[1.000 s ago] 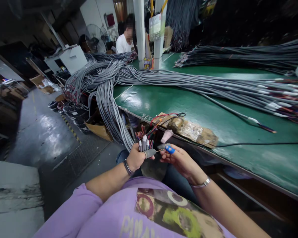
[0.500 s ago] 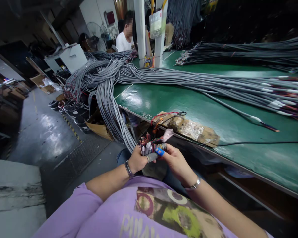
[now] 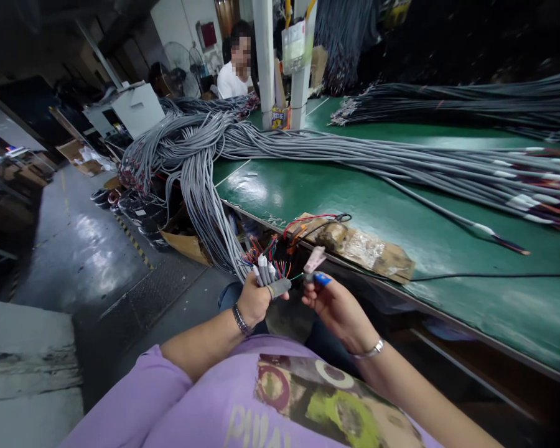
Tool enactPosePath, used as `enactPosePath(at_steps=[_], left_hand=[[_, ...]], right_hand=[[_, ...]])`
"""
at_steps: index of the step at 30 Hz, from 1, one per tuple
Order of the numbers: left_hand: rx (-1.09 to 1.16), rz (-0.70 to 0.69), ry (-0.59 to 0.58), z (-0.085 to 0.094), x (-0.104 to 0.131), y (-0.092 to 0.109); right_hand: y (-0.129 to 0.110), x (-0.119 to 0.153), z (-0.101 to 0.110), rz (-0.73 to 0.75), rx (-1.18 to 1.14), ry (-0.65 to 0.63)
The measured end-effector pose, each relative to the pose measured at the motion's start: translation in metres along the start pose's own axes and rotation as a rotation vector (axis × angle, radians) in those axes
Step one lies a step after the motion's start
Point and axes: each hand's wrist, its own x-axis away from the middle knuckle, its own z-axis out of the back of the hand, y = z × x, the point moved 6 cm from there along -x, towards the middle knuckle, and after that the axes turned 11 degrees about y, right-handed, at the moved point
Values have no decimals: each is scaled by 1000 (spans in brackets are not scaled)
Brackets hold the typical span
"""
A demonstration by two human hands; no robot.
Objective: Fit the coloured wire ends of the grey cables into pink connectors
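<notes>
My left hand (image 3: pixel 254 303) is closed around the ends of a bundle of grey cables (image 3: pixel 262 274). White sleeves and fanned-out coloured wires (image 3: pixel 261 247) stick up out of its grip, and a grey wrap covers the thumb. A thin green wire (image 3: pixel 297 276) stretches from this bundle to my right hand (image 3: pixel 340 308), whose fingertips are pinched together on it. Blue tape (image 3: pixel 322 279) sits on a digit of the right hand. A pale pinkish scrap (image 3: pixel 314 258) stands up from the same fingertips; how it is attached is hidden.
Grey cables (image 3: pixel 308 142) lie across the green table (image 3: pixel 471 298) and hang over its near left edge. A cardboard piece with clear tape (image 3: pixel 364 246) lies at that edge beside red and black leads. A person in white (image 3: pixel 231 81) sits behind the post (image 3: pixel 264 62).
My right hand has moved right, away from the left, with the green wire now taut between them. My left hand has shifted slightly left, and the wire ends have fanned out.
</notes>
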Motion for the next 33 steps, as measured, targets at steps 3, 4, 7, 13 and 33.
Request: enactPosePath(at_steps=[3,4,7,13,33], left_hand=[[29,22,-23,-6,2,7],[35,21,-31,-9,2,10],[50,16,-23,-15,2,14],[38,-26,19,-19,1,13],[51,-41,35,-20,-1,-3]], right_hand=[[-9,-9,1,-59,-22,-29],[-13,-11,-2,-74,-18,-43],[-23,-16,-11,-62,-16,-38],[-23,-19,-16,54,-32,-8],[-15,-29,-13,39,-263,47]])
